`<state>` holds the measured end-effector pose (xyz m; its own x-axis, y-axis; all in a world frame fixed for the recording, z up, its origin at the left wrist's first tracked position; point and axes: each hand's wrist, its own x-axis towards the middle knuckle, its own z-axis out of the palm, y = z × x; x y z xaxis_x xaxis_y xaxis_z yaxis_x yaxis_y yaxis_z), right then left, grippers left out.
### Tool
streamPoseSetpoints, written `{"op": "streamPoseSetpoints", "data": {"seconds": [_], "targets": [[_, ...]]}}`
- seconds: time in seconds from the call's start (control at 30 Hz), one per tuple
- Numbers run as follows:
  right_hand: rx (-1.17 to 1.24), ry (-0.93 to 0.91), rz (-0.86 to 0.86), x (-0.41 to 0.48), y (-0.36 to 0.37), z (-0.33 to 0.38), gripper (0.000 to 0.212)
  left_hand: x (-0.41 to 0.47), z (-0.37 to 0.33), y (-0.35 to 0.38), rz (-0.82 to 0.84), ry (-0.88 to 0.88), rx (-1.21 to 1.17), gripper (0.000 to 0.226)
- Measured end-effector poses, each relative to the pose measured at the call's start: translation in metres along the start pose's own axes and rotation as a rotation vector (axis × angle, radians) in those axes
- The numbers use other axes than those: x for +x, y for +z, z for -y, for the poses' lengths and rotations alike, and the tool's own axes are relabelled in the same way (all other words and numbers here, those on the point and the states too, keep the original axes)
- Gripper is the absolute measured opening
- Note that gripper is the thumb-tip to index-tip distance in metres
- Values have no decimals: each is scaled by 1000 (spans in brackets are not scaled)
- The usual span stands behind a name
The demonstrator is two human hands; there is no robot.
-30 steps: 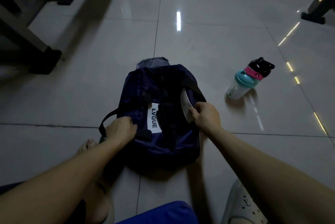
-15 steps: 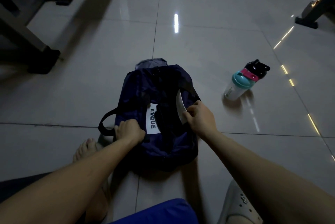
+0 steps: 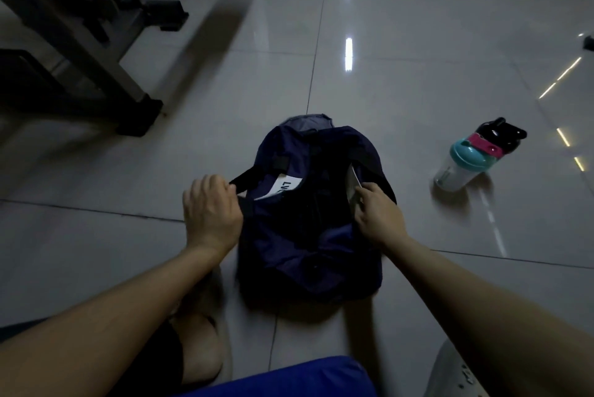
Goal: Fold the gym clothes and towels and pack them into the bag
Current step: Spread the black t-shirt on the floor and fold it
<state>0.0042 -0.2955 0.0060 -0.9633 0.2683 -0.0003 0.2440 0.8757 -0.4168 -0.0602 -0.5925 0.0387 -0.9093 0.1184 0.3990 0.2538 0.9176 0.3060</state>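
While the bag [image 3: 308, 236] lies at frame centre with its long axis running up the frame, I note my left hand [image 3: 210, 213] curled round the strap [image 3: 245, 179] at its left edge and my right hand [image 3: 379, 216] pinching its right edge, with the opening between them.

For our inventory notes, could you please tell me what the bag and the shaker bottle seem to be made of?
Bag: navy woven fabric, likely nylon, matte; it creases softly. Shaker bottle: probably translucent plastic, glossy teal lid; body looks see-through.
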Motion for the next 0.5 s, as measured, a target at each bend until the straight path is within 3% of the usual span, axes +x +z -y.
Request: {"op": "streamPoseSetpoints", "data": {"seconds": [0.07, 0.13, 0.17, 0.2, 0.27, 0.33, 0.43, 0.5], "targets": [[141, 81, -21, 3, -4, 4, 28, -6, 10, 1, 357, -40, 215, 25], [332, 184, 17, 5, -8, 7, 28, -9, 9, 4, 789, -194, 280, 18], [399, 209, 51, 6, -10, 6, 26, -6, 4, 4, 884, -260, 270, 15], [431, 219, 89, 7, -12, 5, 24, -2, -1, 7, 856, -282, 236, 15], [390, 213, 148, 9, -14, 2, 20, 8, -16, 18, 617, -273, 124, 27], [259, 163, 159, 10, -16, 2, 23, 19, -38, 31, 518, -297, -23, 55], [121, 48, 136, 13, -15, 10, 32, 27, -61, 56, 730, -379, -16, 108], [96, -45, 160, 16, -9, 16, 39, 24, -60, 71, 859, -442, 28, 127]]}}
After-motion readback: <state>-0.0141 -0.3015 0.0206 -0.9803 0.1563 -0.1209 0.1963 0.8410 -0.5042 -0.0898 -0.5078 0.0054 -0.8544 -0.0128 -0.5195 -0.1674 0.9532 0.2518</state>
